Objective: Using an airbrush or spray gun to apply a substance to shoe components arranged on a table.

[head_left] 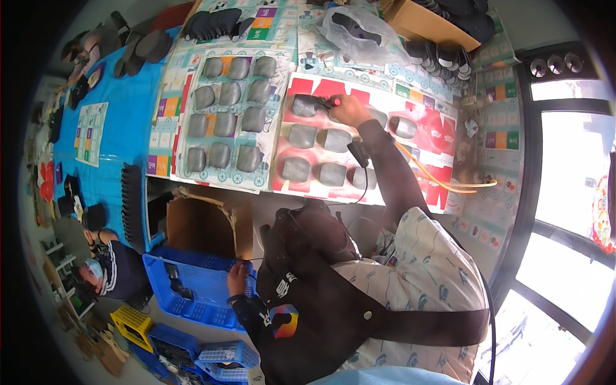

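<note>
My right hand point(348, 109) reaches across the table and grips a small dark tool with a red tip point(319, 101). The tool rests on a grey insole-shaped piece point(303, 106) at the top left of a red and white sheet point(443, 138). Several more grey pieces point(301, 136) lie in rows on that sheet. A black cable point(359, 160) hangs from my right forearm. Down at my side, my left hand point(238, 277) has its fingers curled over the rim of a blue plastic crate point(192, 308).
A second printed sheet point(224, 115) to the left carries rows of grey pieces. Black soles point(131, 205) are stacked along the blue cloth's edge and at the table's back. An open cardboard box point(205, 224), a yellow hose point(443, 183), a yellow crate point(131, 321) and a crouching person point(112, 269) are nearby.
</note>
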Demonstrator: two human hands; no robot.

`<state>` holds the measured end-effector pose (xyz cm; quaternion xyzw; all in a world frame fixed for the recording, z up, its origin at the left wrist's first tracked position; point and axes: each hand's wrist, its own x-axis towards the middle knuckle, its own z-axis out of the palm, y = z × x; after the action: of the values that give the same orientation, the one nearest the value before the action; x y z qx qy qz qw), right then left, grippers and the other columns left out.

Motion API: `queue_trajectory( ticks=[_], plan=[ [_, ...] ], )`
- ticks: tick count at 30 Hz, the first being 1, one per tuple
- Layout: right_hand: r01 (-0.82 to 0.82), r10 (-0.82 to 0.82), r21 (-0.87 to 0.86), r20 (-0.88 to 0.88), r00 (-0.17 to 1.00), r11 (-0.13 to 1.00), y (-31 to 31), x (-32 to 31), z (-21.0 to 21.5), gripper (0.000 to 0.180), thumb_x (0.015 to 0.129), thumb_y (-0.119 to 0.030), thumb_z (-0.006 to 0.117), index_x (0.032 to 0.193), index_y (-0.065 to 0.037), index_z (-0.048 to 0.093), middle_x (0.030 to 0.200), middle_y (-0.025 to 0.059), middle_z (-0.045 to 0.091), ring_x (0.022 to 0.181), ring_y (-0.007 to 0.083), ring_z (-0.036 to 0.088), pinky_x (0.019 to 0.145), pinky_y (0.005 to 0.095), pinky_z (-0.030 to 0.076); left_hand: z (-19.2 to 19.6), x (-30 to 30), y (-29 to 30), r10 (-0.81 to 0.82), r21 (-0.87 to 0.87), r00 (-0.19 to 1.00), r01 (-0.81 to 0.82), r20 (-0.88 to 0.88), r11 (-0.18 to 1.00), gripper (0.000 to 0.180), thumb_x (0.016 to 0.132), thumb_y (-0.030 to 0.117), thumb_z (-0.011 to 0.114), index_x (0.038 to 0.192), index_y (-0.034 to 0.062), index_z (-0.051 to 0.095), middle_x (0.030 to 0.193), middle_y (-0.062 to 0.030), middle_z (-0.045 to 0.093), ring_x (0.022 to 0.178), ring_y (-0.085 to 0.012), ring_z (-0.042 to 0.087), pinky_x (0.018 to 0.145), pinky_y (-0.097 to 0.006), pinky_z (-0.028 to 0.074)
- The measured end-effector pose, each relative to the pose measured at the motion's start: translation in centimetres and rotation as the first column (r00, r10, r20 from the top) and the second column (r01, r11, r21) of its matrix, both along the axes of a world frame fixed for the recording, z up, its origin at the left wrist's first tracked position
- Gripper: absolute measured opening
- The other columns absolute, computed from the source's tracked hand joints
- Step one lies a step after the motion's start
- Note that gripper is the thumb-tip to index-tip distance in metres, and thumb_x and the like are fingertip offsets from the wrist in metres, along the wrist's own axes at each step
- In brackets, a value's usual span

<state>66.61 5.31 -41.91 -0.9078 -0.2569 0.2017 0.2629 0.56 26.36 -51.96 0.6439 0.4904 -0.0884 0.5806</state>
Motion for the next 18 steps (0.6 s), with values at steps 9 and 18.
queue_trajectory(
  ticks=[9,18],
  plan=[
    [-0.025,0.053,0.080,-0.379,0.924,0.996,2.6,8.4,-0.7,0.016,0.065,-0.015,0.065,0.068,0.000,0.067,0.056,0.0121,0.060,0.052,0.0237,0.059,0.054,0.0359,0.046,1.3,1.9,0.2,0.015,-0.006,0.982,-0.016,-0.188,1.000,0.034,0.101,0.025,0.060,0.123,-0.0010,0.064,0.096,-0.0077,0.074,0.084,-0.0161,0.071,0.069,-0.029,0.054],
    [0.053,-0.009,0.065,-0.543,0.840,0.996,2.7,12.3,-0.6,0.016,0.062,-0.014,0.065,0.064,0.002,0.063,0.056,0.0094,0.059,0.046,0.0182,0.052,0.045,0.0344,0.037,2.0,4.7,-0.1,-0.083,0.011,0.952,0.090,-0.294,0.996,0.036,0.102,0.028,0.058,0.123,-0.0010,0.064,0.096,-0.0094,0.074,0.084,-0.0178,0.071,0.069,-0.030,0.055]
  ],
)
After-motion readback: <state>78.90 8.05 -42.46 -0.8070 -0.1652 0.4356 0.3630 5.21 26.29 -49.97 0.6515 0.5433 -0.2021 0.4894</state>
